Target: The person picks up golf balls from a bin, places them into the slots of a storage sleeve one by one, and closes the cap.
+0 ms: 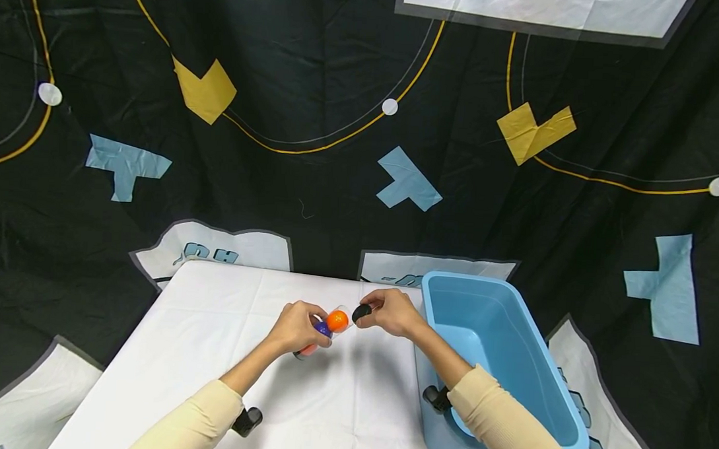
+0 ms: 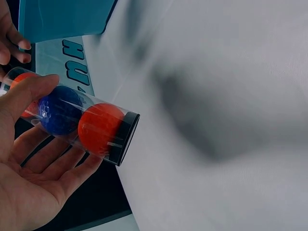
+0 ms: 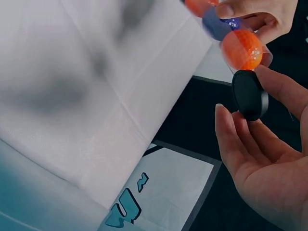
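A clear plastic tube (image 2: 85,100) with a line of balls inside is held in my left hand (image 1: 299,327), thumb on one side and fingers on the other. The balls are an orange ball (image 1: 337,321), a blue ball (image 2: 60,109) in the middle and a red-orange ball (image 2: 100,128). A black end cap (image 2: 124,138) closes the end by the red-orange ball. My right hand (image 1: 395,311) pinches a loose black cap (image 3: 250,95) by its edge, close to the tube's uncapped end beside the orange ball. Whether cap and tube touch, I cannot tell.
A light-blue plastic bin (image 1: 510,342) stands on the right side of the table, under my right forearm. White cloth covers the table (image 1: 213,325). Behind it hangs a black cloth (image 1: 313,203) with blue and yellow tape pieces.
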`<state>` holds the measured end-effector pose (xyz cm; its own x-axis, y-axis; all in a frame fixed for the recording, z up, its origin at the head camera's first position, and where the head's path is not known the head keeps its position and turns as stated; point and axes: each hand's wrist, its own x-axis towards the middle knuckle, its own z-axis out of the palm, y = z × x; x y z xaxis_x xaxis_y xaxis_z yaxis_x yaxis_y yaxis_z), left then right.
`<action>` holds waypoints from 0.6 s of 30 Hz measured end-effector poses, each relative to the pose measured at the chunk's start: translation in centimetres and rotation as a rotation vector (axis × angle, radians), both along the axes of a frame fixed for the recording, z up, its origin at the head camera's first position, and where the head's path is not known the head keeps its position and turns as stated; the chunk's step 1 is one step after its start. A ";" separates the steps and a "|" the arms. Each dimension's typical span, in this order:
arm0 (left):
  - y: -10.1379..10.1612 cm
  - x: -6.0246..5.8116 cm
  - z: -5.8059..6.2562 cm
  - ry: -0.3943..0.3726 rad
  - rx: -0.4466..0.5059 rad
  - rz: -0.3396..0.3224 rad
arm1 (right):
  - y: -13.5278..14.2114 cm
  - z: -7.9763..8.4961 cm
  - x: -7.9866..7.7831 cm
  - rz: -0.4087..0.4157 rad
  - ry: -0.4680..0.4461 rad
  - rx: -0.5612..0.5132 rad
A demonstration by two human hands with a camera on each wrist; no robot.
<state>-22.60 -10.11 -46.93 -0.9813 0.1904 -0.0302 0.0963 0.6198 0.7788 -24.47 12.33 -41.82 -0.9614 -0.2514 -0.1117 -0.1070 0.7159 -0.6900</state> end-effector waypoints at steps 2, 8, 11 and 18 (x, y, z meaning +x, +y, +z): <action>0.1 0.0 0.0 0.000 0.003 -0.006 | 0.0 0.0 0.1 -0.004 -0.011 -0.016; 0.5 0.1 0.1 0.006 -0.002 -0.016 | 0.1 -0.1 0.2 0.007 -0.043 -0.088; 0.7 0.1 0.0 0.012 -0.005 -0.023 | 0.2 -0.2 0.2 0.011 -0.082 -0.124; 1.1 0.1 -0.1 0.031 -0.004 -0.034 | 0.1 -0.2 0.2 0.030 -0.149 -0.184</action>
<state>-22.48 -8.98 -47.04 -0.9748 0.2233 -0.0007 0.1413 0.6192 0.7724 -24.25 12.45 -42.05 -0.9295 -0.3088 -0.2017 -0.0133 0.5746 -0.8183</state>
